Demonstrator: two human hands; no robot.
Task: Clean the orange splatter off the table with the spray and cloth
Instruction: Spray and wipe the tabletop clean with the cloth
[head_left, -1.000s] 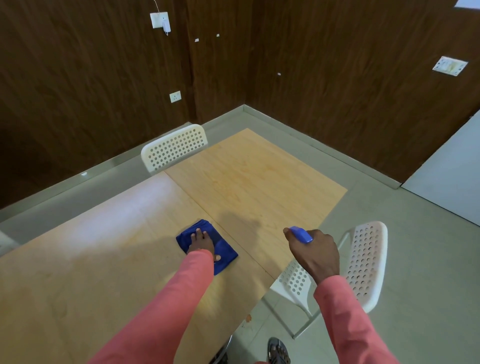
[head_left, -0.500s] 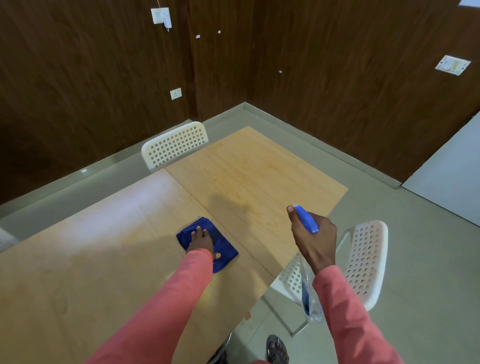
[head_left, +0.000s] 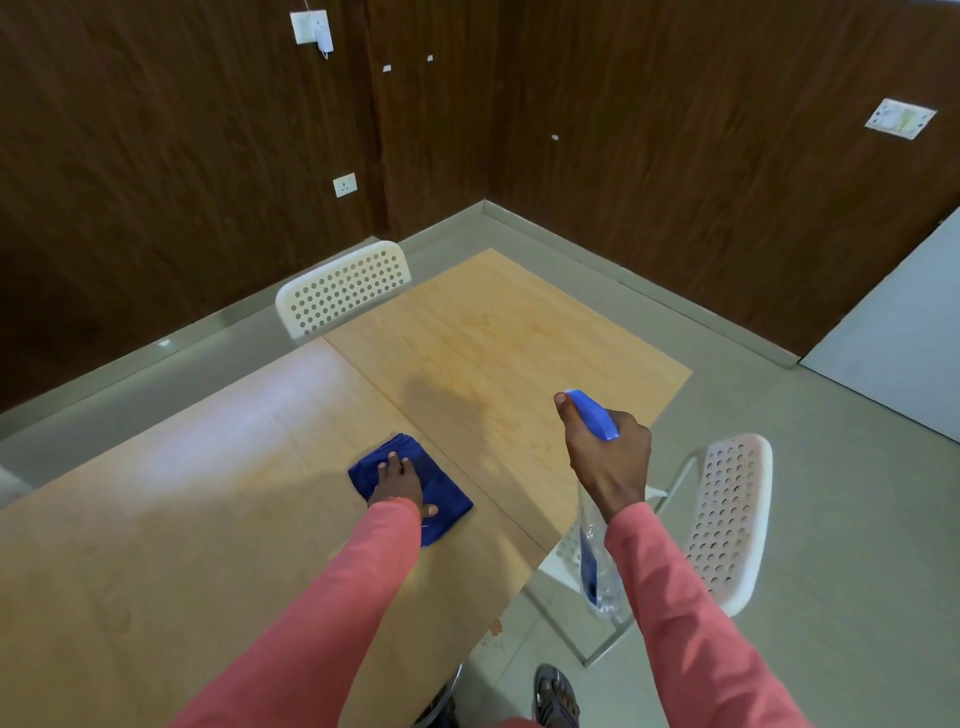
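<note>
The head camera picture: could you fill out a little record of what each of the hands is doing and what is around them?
left hand: rests flat on the folded dark blue cloth
right hand: grips the clear spray bottle with a blue head, held above the table's edge
surface: light wooden table, faint orange tint on the far panel
seating: two white perforated plastic chairs, one at the far side, one at the right
</note>
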